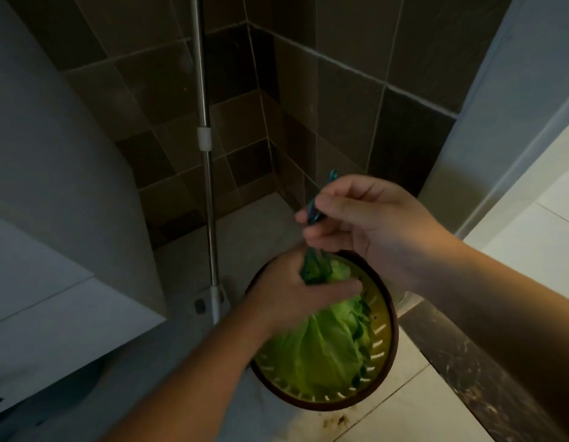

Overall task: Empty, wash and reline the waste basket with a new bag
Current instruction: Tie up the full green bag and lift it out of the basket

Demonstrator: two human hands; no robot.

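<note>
A round waste basket (383, 374) with a dark rim and slotted yellow wall stands on the floor at the lower middle. A green bag (324, 342) lies inside it, gathered to a twisted neck at the top. My left hand (286, 291) grips the bunched neck just above the basket. My right hand (359, 218) is higher and pinches a thin twisted end of the bag, which pokes up past my fingers. What is inside the bag is hidden.
A metal mop pole (208, 173) leans in the tiled corner, its foot beside the basket. A white cabinet (63, 218) fills the left. A white door frame (487, 129) rises on the right. Brown stains (335, 421) mark the floor by the basket.
</note>
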